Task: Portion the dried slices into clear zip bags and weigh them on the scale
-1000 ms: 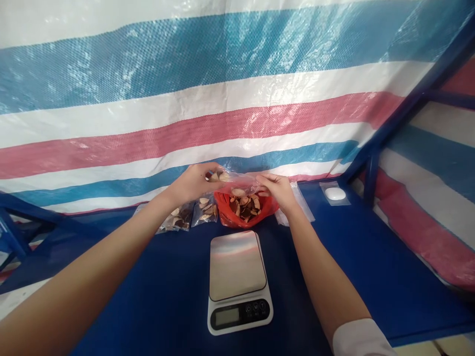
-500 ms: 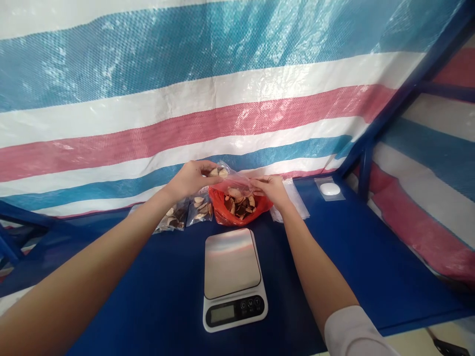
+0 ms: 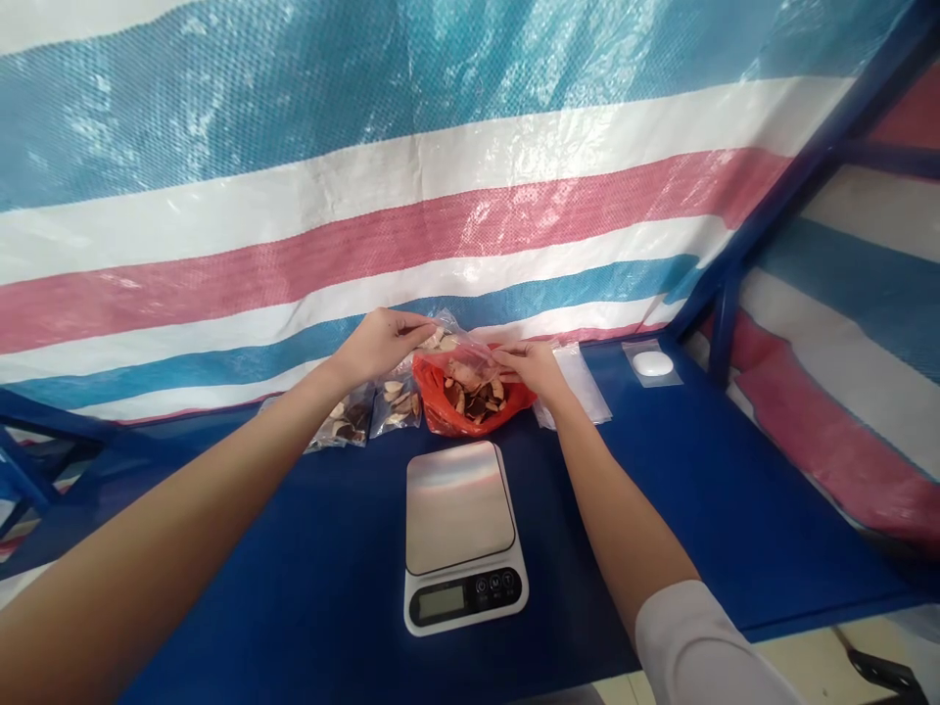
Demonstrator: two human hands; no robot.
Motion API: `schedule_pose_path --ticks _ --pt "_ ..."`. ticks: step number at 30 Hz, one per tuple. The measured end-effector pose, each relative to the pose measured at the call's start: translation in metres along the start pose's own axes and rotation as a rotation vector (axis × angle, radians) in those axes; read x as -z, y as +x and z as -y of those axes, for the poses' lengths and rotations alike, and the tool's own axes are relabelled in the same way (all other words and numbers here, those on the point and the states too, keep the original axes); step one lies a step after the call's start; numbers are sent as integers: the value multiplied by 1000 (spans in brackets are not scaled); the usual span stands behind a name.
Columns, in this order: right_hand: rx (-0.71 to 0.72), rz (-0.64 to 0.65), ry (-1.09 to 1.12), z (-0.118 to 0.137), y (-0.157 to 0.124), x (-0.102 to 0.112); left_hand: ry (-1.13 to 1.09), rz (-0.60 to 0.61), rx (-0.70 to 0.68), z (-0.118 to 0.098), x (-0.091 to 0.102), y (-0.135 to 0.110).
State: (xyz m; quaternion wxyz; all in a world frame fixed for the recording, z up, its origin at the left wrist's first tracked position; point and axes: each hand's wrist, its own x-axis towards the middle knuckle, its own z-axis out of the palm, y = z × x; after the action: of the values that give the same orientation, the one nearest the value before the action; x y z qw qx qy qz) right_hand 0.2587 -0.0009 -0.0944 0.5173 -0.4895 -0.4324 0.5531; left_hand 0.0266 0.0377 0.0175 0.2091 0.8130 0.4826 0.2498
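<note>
At the far left, two small clear zip bags point(image 3: 342, 419) point(image 3: 397, 406) of brown-and-cream dried slices lie side by side on the blue counter point(image 3: 242, 529), just below the left hand point(image 3: 382, 345). Both hands are nearly closed, thumbs and fingers pinching opposite edges of a clear plastic bag point(image 3: 466, 357) held up by its mouth. Some pale slices point(image 3: 435, 341) show inside it near the left hand. The bag hangs directly over and touching a red plastic bag point(image 3: 441, 411) heaped with more dried slices point(image 3: 470, 397). The right hand point(image 3: 533, 367) rests just beside a flat clear bag point(image 3: 580, 387) on the counter. A digital kitchen scale point(image 3: 462, 539) sits nearer the person, between the forearms. Further right, a white oval object point(image 3: 652, 364) lies on a small clear sachet point(image 3: 640, 364), near the blue metal frame point(image 3: 724, 338).
</note>
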Motion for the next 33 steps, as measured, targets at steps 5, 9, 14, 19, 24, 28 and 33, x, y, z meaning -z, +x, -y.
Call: schedule_pose_path --ticks 5,9,14,19,24,28,33 --pt "-10 -29 17 0 2 0 43 64 -49 -2 -1 5" --pt "-18 -36 26 4 1 1 72 38 -72 -6 -3 6" --pt "1 -35 -58 4 -2 3 87 28 -79 -11 -8 5" --pt "-10 -40 -98 0 0 4 83 -26 -68 -12 -11 6" --pt "-65 0 -31 1 0 4 33 -49 -134 -14 -14 8" --pt "-41 20 -81 1 -1 4 6 -71 -164 -16 -17 10" --pt "-16 34 -143 2 -2 5 -28 -71 -157 -19 -26 10"
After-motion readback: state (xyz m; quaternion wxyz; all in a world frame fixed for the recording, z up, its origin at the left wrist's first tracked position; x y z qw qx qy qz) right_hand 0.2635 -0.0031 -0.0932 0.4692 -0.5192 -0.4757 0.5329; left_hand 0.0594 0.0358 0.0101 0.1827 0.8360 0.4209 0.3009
